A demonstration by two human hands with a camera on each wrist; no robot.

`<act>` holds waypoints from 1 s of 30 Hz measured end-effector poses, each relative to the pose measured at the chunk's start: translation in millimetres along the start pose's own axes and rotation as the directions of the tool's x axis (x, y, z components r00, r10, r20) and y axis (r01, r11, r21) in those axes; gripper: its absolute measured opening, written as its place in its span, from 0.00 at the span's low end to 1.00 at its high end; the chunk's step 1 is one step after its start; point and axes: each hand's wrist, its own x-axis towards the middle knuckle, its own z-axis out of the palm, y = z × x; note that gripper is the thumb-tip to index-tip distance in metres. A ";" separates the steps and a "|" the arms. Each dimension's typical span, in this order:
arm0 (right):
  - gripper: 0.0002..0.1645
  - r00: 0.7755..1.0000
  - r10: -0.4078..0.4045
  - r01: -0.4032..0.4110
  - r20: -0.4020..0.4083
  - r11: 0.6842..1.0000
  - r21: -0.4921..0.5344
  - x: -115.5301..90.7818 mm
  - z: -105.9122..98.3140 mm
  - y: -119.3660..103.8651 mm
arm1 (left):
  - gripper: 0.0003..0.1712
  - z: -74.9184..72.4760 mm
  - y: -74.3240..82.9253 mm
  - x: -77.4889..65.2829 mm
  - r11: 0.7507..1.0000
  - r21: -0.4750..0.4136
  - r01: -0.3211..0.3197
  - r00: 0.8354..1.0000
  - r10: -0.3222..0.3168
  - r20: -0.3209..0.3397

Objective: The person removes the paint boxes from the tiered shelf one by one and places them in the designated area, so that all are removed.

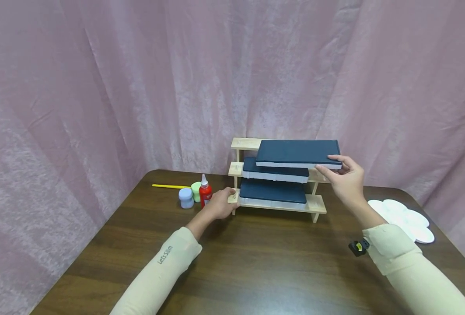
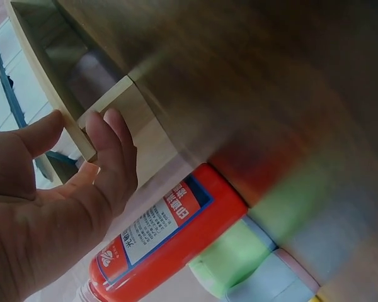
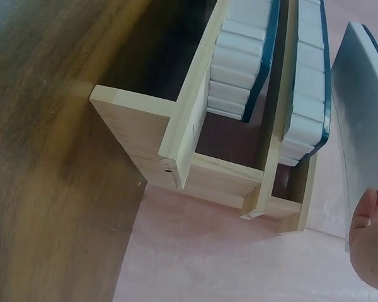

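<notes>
A three-step wooden stand is near the back of the table. My left hand grips the left end of its lowest shelf; in the left wrist view the thumb and fingers lie on either side of the board. My right hand pinches the right end of a flat white box with a dark blue lid, thumb below and fingers on top. This box overlaps the top shelf in the head view. Similar boxes lie on the middle shelf and the lowest shelf.
Left of the stand are a red bottle with a pointed nozzle, a blue jar, a green jar and a yellow stick. At the right lies a white palette with round wells. A pink curtain hangs behind the table.
</notes>
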 end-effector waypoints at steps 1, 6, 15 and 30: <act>0.24 1.000 0.003 -0.003 -0.001 1.000 -0.003 -0.8 -0.4 -1.0 | 0.30 -0.2 -0.1 0.3 1.000 -0.002 0.002 1.000 -0.002 -0.003; 0.24 1.000 0.019 -0.019 0.000 0.999 -0.036 -4.4 -2.4 -3.8 | 0.30 0.9 -0.8 1.3 0.999 -0.016 0.040 0.999 -0.040 -0.007; 0.24 1.000 0.013 -0.012 0.020 1.000 -0.028 -14.0 -5.9 -10.0 | 0.30 -0.5 -2.0 -2.7 0.997 -0.029 0.074 0.997 -0.074 0.001; 0.24 0.999 -0.034 0.034 0.031 0.999 -0.014 -24.5 -10.1 -22.1 | 0.29 -1.6 2.2 -3.9 0.997 -0.005 0.072 0.997 -0.072 -0.025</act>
